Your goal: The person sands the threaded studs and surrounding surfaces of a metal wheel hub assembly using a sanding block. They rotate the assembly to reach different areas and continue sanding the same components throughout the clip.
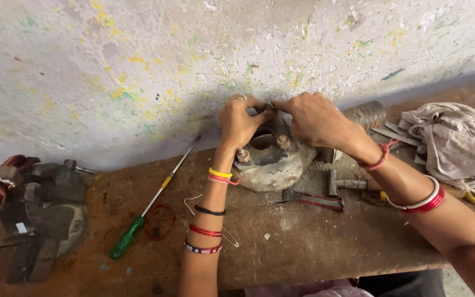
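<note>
A: Item: housing (273,162), grey metal, on the bench (303,236) against the wall (138,66).
B: Hands?
A: Left hand (240,122) and right hand (314,118) at the housing's top, fingertips pinched together on a small part there.
B: Nearby?
A: Screwdriver (149,206) left of the housing; pliers (314,199) just right; rag (452,140) farther right.

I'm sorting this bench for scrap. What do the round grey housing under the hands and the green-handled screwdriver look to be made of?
The round grey housing looks like cast metal: dull, grimy, with bolts standing out of its top. The green-handled screwdriver seems to have a shiny steel shaft and a glossy handle, probably plastic. Both hands, left and right, pinch something small at the housing's top edge.
</note>
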